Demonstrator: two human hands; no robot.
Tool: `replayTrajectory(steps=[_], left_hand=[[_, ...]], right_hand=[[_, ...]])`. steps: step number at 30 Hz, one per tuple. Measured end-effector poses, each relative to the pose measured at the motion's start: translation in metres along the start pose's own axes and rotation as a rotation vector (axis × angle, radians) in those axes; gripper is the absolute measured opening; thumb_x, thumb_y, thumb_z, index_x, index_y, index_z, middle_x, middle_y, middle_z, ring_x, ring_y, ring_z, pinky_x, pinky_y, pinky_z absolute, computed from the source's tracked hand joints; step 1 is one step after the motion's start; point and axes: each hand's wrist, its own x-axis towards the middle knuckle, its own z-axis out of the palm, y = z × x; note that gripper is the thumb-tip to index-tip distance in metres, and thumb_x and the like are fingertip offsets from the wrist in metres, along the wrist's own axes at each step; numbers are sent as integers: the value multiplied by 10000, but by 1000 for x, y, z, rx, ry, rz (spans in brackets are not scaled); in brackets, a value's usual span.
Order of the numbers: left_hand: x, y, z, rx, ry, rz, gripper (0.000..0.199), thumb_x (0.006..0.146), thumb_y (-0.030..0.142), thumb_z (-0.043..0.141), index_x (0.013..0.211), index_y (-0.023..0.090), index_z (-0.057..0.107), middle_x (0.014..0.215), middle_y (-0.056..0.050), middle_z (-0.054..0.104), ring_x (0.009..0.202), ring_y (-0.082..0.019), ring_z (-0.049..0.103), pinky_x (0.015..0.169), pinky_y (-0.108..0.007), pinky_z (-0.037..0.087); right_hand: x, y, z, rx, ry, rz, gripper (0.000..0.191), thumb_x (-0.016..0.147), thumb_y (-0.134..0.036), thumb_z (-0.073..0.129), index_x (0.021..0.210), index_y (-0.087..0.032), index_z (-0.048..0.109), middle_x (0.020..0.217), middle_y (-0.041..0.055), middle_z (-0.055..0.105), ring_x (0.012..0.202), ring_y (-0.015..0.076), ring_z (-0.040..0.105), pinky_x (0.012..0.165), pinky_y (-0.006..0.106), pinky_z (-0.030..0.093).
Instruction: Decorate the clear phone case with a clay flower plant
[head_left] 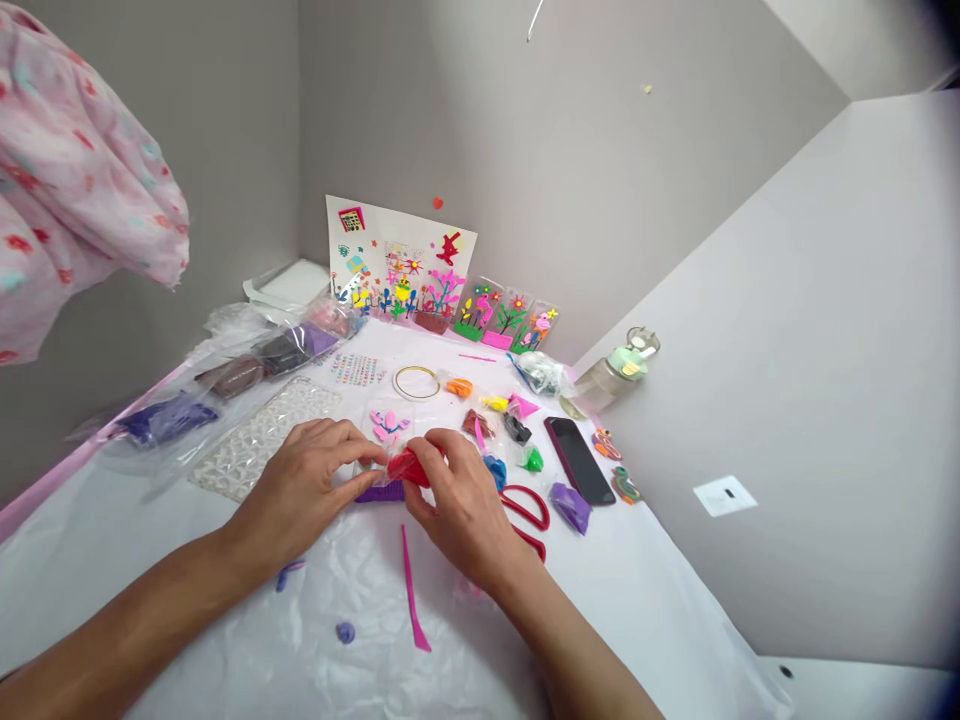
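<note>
Between my two hands is a small clear packet of red modelling clay [406,467]. My left hand [311,475] pinches the edge of its plastic with thumb and forefinger. From the right, my right hand [457,495] grips the red clay packet with bent fingers. Just behind and below the packet lies a clear panel with a pink clay flower [388,425] and a purple clay base [379,492], partly covered by my hands. A pink modelling tool [412,590] lies in front. Nearer me are a small purple clay ball [345,632] and a purple-blue clay piece [289,573].
Red-handled scissors [529,505], a purple clay packet [571,507] and a phone [581,460] lie on the right. Several clay packets surround a blue one [495,470]. A textured clear sheet [266,435] lies left. Decorated panels [510,318] and a bottle [607,378] stand behind.
</note>
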Motion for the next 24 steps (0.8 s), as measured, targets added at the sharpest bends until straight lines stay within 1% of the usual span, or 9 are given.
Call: replayTrajectory(steps=[2,6,9,12,17,19,21,23,24], left_hand=[[-2,0,0,36,4,30,168,941,380,624,935,324,783,908,21,740,948,-239,655,997,-455,400],[-5,3,-1,71,33,64,247,1007,475,581,974,312,764,912,15,740,947,-238,659,958,-418,426],[-5,7,0,41,45,68,220,993,477,613,967,314,757,923,19,748,959,-240,663,969,-408,430],[-4,11,1,18,65,66,191,963,454,631,915,299,732,903,15,737,950,-243,654,975,-415,429],[-4,14,-1,26,44,47,178,918,399,613,806,267,656,829,18,679,885,-228,625,924,-393,445],[-4,13,-7,4,4,19,174,918,391,606,804,268,649,837,28,670,862,-210,624,870,-350,468],[-3,10,-18,-64,-96,-34,187,928,409,604,809,273,654,843,39,666,836,-190,627,812,-302,486],[-3,6,-31,-175,-191,-108,231,951,462,607,821,281,668,838,39,669,817,-181,632,767,-268,505],[-3,3,-37,-230,-206,-139,253,959,498,614,838,288,687,846,34,684,823,-183,645,755,-259,521]], right_hand=[[0,-1,0,1,6,-6,245,960,-90,638,1202,-126,652,1089,153,717,939,280,713,812,403,646],[0,-4,-1,21,21,12,237,984,-121,617,1219,-143,632,1093,150,714,948,274,713,802,391,647],[0,-6,-3,35,4,32,221,991,-125,598,1207,-169,624,1094,143,709,955,266,710,815,389,644],[-1,-8,-3,57,-4,42,195,999,-130,585,1183,-181,627,1080,137,704,950,260,707,808,382,639],[-1,-13,-2,71,-22,29,187,992,-138,602,1171,-172,647,1076,135,715,928,253,713,802,368,632],[-1,-12,-1,94,-29,23,223,984,-148,623,1205,-160,650,1096,137,720,939,251,718,816,364,633],[0,-6,1,104,-54,38,274,976,-166,643,1249,-151,647,1127,140,722,977,257,724,831,363,634],[1,5,4,58,-107,114,310,975,-198,667,1282,-158,644,1176,141,719,1032,258,728,864,361,633],[1,12,5,19,-135,170,323,977,-213,679,1293,-160,644,1206,145,716,1064,260,728,888,361,630]])
